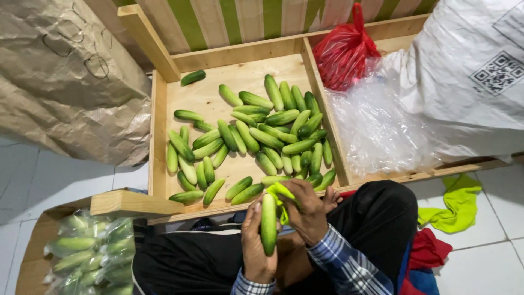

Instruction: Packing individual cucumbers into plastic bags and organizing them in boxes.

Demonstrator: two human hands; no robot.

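My left hand (254,240) grips a green cucumber (268,221), held upright over my lap. My right hand (309,210) presses a lime-green cloth (281,192) against the cucumber's upper end. Just beyond both hands lies a wooden crate (158,136) with several loose cucumbers (256,134) spread across its floor. I sit on the floor in dark trousers and a plaid-cuffed shirt, with the crate's front edge at my knees.
A cardboard box of bagged cucumbers (90,251) stands at lower left. A crumpled brown paper sack (65,82) lies left of the crate. The right compartment holds clear plastic (376,125), a red plastic bag (344,52) and a white sack (464,76). A green rag (456,205) lies on the white tiles.
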